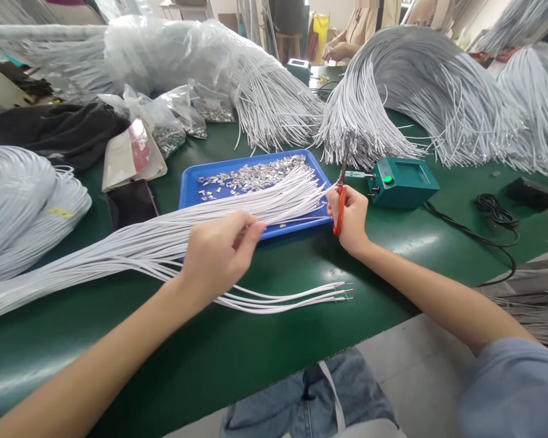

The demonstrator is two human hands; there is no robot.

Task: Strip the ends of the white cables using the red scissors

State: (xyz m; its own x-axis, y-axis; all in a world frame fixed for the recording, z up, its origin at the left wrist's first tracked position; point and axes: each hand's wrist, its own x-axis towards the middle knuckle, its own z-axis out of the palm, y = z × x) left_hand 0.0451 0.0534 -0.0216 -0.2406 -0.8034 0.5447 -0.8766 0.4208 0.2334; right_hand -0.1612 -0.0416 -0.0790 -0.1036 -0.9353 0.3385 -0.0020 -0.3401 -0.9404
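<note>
Left hand (219, 252) pinches one thin strand (296, 219) above the near rim of the blue tray (192, 194). Right hand (352, 216) grips orange-handled scissors (341, 210), blades upward; from here I cannot tell whether its fingertips also hold the strand. Risk: a sideways tug on the white cable bundle (132, 237) could sweep small metal pieces (256, 175) off the tray.

Bright, diffuse indoor light; glare streaks your green tabletop (274, 350), notably lower left. Scissors (341, 210) legible; your right sleeve (516, 389) blurred. Wide-lens stretch toward edges; background soft.
</note>
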